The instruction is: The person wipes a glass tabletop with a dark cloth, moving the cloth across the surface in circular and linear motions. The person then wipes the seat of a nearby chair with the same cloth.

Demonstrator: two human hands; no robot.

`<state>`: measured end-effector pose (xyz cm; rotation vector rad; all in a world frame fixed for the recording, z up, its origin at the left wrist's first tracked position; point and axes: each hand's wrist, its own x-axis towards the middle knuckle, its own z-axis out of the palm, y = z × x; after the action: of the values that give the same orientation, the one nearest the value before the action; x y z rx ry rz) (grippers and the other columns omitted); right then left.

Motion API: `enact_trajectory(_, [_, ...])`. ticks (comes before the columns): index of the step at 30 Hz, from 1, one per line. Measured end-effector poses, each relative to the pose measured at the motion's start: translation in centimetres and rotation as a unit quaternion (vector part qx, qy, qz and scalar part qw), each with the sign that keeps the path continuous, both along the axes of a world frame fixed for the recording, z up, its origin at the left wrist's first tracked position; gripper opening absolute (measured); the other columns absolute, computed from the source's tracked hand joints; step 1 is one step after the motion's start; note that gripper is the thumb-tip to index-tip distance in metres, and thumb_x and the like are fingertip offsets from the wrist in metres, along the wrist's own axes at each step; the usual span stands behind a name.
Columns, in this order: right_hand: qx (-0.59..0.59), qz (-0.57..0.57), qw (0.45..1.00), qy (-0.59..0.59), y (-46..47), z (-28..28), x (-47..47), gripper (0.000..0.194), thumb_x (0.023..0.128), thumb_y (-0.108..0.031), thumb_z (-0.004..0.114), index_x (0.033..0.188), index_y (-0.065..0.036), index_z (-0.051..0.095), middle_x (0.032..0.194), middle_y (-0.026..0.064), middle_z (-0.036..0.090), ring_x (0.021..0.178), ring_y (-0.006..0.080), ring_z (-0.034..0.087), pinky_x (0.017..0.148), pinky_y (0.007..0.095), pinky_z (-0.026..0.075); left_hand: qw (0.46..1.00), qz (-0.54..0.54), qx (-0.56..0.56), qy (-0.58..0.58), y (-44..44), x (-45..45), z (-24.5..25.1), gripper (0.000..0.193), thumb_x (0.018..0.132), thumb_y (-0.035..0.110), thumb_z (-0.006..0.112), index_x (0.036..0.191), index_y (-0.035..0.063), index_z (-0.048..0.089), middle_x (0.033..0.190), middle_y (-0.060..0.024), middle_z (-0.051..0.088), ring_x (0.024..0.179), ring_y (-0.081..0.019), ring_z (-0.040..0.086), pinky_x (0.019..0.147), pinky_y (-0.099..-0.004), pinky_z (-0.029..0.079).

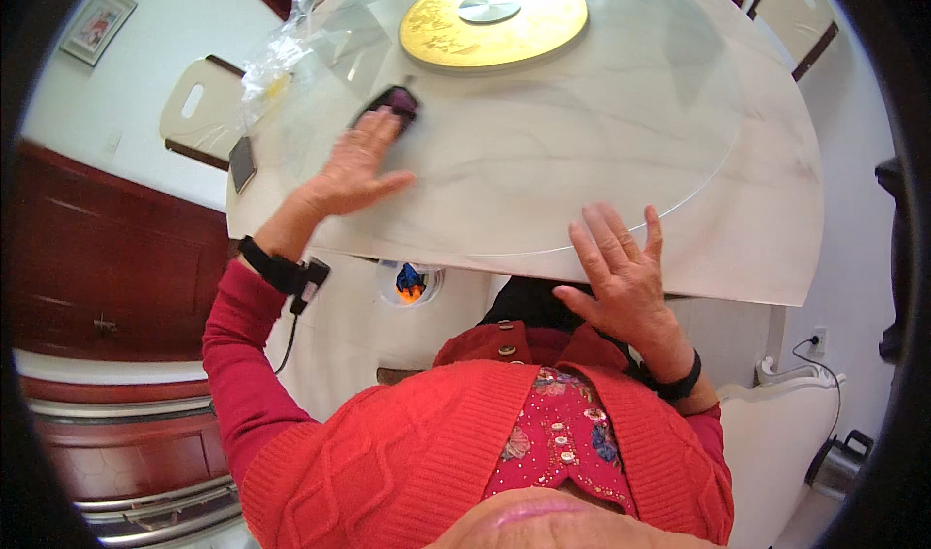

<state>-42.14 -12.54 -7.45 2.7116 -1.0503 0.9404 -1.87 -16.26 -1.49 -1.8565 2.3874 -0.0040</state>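
My left hand [356,163] reaches over the glass top on the left, fingers extended and thumb spread. Its fingertips overlap a small dark object with a purple patch [402,102], too blurred to name; whether they press on it cannot be told. At the table's near edge, my right hand [622,276] has its fingers spread and nothing in it. The round glass top [524,156] covers much of the marble-patterned table [771,243]. Toward the far side lies a gold disc [436,32] with a silver centre plate [489,8].
Clear plastic wrapping [280,58] and a dark phone-like slab [242,165] lie by the left edge. A pale chair back [200,112] stands beyond them. Below the table is a clear tub [430,287] with blue and orange things. A metal pot [838,469] sits at lower right.
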Motion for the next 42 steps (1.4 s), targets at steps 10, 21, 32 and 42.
enact_trajectory(10, [0.016,-0.102,0.992,0.069,-1.4,0.3,-3.8,0.060,0.084,-0.035,0.069,0.134,-0.006,0.052,0.143,0.0091,0.049,0.137,0.0232,0.042,0.111,0.0609,0.019,0.979,-0.191,-0.026,0.067,3.5,-7.9,-0.4,0.083,0.093,0.059,0.047,0.151,0.0055,0.023,0.158,-0.0172,0.020,0.147,-0.0322,0.016,0.119,-0.0454,0.009])
enact_trajectory(21, [0.001,-0.287,0.957,0.033,-3.8,-0.1,-7.7,0.056,0.094,-0.035,0.057,0.143,-0.011,0.044,0.149,0.0092,0.043,0.140,0.0256,0.036,0.112,0.0595,0.019,0.976,0.205,-0.065,0.022,-0.1,11.1,-1.7,0.090,0.091,0.069,0.036,0.151,0.0032,0.024,0.158,-0.0167,0.021,0.147,-0.0285,0.017,0.119,-0.0412,0.013])
enact_trajectory(32, [0.032,0.023,0.998,0.041,1.7,-1.1,-0.8,0.069,0.082,-0.042,0.069,0.135,-0.004,0.049,0.144,0.0141,0.047,0.138,0.0297,0.040,0.114,0.0612,0.014,0.989,-0.142,-0.010,0.026,3.7,-10.3,-0.1,0.091,0.091,0.066,0.042,0.152,0.0028,0.018,0.159,-0.0200,0.014,0.148,-0.0342,0.010,0.119,-0.0482,0.008])
enact_trajectory(42, [0.034,-0.188,0.980,0.049,-1.3,-0.7,-6.2,0.064,0.092,-0.044,0.058,0.142,-0.006,0.043,0.150,0.0108,0.041,0.141,0.0273,0.034,0.112,0.0581,0.019,0.999,0.032,-0.024,0.030,-5.8,-1.4,-1.0,0.074,0.097,0.052,0.043,0.150,0.0026,0.027,0.158,-0.0166,0.019,0.147,-0.0286,0.016,0.120,-0.0358,0.012])
